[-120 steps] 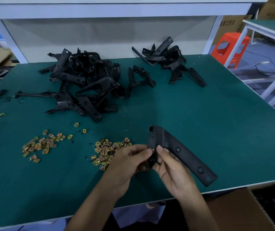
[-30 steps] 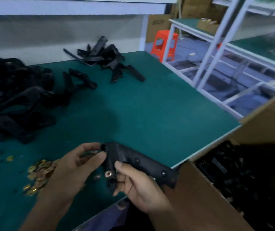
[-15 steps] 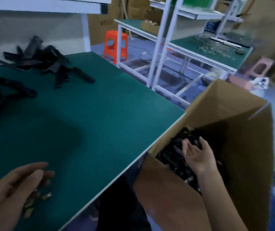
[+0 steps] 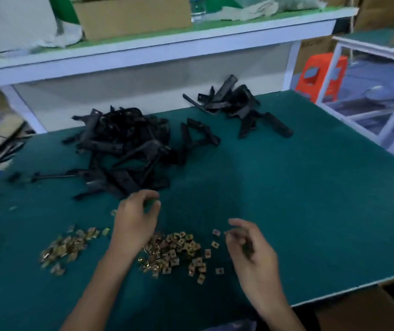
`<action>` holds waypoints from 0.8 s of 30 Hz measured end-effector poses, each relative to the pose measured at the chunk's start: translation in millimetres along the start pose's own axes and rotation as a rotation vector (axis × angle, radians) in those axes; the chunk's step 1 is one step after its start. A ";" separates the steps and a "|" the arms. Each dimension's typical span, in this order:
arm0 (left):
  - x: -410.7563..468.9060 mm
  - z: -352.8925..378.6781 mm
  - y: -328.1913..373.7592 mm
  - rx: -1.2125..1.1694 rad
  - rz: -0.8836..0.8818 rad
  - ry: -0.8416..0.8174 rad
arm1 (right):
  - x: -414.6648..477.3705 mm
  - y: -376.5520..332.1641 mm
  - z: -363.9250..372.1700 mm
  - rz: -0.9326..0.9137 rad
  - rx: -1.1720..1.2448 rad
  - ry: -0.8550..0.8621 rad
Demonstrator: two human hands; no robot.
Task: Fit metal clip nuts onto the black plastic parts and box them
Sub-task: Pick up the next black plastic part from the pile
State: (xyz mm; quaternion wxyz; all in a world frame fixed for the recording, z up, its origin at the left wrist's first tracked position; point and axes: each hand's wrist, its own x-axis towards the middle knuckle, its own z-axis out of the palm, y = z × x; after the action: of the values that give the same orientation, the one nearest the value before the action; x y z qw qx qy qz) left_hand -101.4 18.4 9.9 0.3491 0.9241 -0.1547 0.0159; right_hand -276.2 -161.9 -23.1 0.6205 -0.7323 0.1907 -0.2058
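Observation:
A large heap of black plastic parts (image 4: pixel 124 149) lies at the back left of the green table (image 4: pixel 298 187). A smaller heap (image 4: pixel 236 106) is at the back right, and two loose parts (image 4: pixel 198 134) lie between them. Brass-coloured clip nuts (image 4: pixel 177 249) are scattered near the front edge, with a second patch (image 4: pixel 69 244) further left. My left hand (image 4: pixel 136 218) hovers at the front edge of the large heap, fingers loosely curved, nothing seen in it. My right hand (image 4: pixel 248 247) hangs just right of the clip nuts, loosely curled and blurred, with nothing visible in it.
A corner of the cardboard box (image 4: pixel 358 309) shows below the table's front right edge. A white shelf (image 4: pixel 167 46) with a carton and a bottle runs above the back of the table. An orange stool (image 4: pixel 320 75) and a white bench frame (image 4: pixel 382 120) stand to the right.
The view has swung from the box back to the table. My right hand has left the box and is now over the table. The black part held one second ago is out of both hands.

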 end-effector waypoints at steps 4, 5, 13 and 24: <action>38.7 2.9 -8.3 0.213 0.104 0.106 | 1.3 14.2 3.4 -0.018 -0.101 0.039; 49.4 5.2 -9.2 0.275 0.097 0.147 | 2.2 15.6 2.4 -0.017 -0.110 0.048; 97.6 15.8 -26.6 0.533 0.008 0.193 | 4.3 16.9 0.4 -0.002 -0.121 0.013; 16.2 2.1 50.0 -0.364 -0.058 0.017 | 5.0 17.6 1.3 -0.029 -0.139 0.018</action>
State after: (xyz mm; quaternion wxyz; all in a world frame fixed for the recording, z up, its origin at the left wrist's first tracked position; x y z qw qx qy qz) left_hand -101.1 -22.9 42.5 0.5124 0.8495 -0.1252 -0.0146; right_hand -271.7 -166.3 -40.4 0.5634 -0.7744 0.1993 -0.2077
